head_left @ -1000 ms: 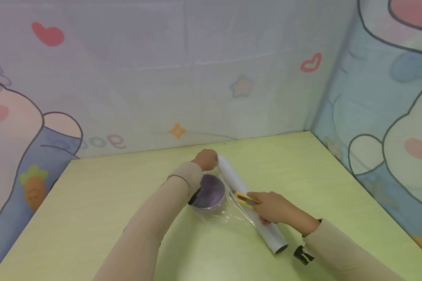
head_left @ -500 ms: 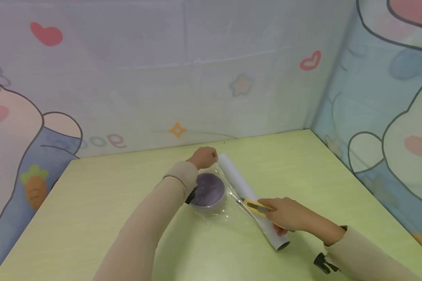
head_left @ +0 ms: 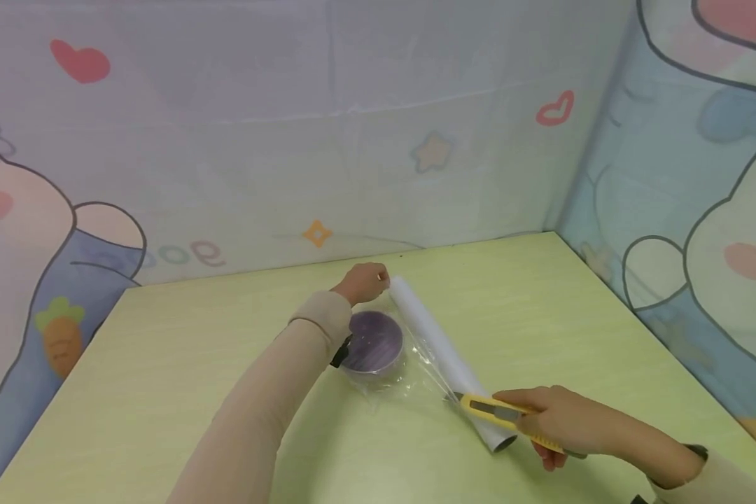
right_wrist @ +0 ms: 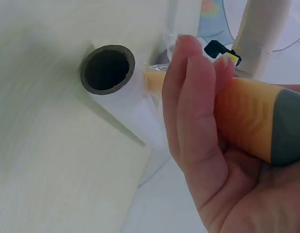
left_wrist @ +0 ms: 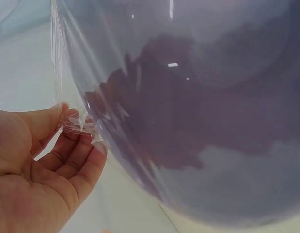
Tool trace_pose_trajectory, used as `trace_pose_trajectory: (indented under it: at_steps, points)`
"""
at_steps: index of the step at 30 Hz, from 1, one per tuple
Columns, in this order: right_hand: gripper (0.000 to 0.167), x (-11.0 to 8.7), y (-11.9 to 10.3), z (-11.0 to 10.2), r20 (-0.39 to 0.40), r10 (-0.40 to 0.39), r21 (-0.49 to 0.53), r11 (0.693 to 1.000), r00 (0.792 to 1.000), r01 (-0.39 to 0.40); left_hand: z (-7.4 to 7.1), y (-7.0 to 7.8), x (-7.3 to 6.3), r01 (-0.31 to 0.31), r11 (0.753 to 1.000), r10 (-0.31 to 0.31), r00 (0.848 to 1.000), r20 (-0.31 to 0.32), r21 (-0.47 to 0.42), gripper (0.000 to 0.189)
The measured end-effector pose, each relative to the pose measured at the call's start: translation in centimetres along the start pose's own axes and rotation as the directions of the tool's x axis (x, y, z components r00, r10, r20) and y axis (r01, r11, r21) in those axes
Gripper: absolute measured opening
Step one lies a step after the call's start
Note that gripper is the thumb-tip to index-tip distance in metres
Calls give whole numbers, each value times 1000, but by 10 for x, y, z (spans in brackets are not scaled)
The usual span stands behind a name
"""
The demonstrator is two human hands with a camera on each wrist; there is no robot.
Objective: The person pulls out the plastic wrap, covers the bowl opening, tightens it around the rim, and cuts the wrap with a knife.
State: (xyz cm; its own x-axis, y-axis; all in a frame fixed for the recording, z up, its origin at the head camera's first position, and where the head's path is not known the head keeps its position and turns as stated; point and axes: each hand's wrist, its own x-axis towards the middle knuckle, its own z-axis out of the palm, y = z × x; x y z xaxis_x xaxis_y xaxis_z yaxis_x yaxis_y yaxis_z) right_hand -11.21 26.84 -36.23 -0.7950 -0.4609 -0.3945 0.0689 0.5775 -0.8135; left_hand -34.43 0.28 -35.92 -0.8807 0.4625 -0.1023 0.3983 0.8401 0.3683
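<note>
A purple bowl (head_left: 373, 343) stands on the table under clear plastic wrap (head_left: 425, 367), which stretches from it toward a white roll of wrap (head_left: 431, 336). At the roll's far end my left hand (head_left: 362, 282) pinches the film's edge; in the left wrist view the thumb and fingertips (left_wrist: 98, 147) hold the bunched film beside the bowl. My right hand (head_left: 563, 420) grips a yellow utility knife (head_left: 491, 411), its tip at the film along the roll's near part. The right wrist view has the fingers curled round the knife handle (right_wrist: 246, 114), with the roll's hollow core beside them.
The pale yellow-green table (head_left: 214, 364) reaches back to a printed cloth backdrop (head_left: 258, 140), and another cloth (head_left: 724, 210) borders it at the right. My left forearm (head_left: 264, 413) crosses the table left of the bowl.
My right hand has drawn the knife along the roll, toward the near right. The left hand has shifted slightly left, still holding the film; bowl and roll stay almost in place.
</note>
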Motion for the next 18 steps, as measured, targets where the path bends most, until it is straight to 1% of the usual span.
trace_pose_trajectory:
  at_steps: [3, 7, 9, 10, 12, 15, 18]
  points:
    - [52, -12, 7, 1, 24, 2, 43, 999, 1000, -3, -1, -2, 0, 2, 1000, -2, 1000, 8, -2, 21]
    - [51, -25, 15, 2, 59, -18, 81, 997, 998, 14, -1, -2, -1, 9, 1000, -9, 1000, 12, -11, 20]
    - [50, -30, 18, 2, 72, -29, 47, 999, 997, 26, 0, -3, -1, 13, 1000, -13, 1000, 10, -20, 20]
    - [48, -33, 20, 1, 81, -33, 8, 999, 996, 32, 0, -3, -2, 15, 1000, -15, 1000, 10, -26, 20]
    - [45, -39, 21, 1, 81, -12, -67, 998, 997, 17, 0, -4, -2, 15, 999, -15, 1000, 9, -31, 20]
    - [40, -47, 23, 0, 66, -16, -111, 994, 998, 23, -2, -5, -3, 21, 999, -20, 1000, 17, -49, 22]
    - [40, -50, 22, -4, 68, -80, -31, 996, 994, 82, -5, -6, -4, 31, 997, -28, 999, 38, -74, 26]
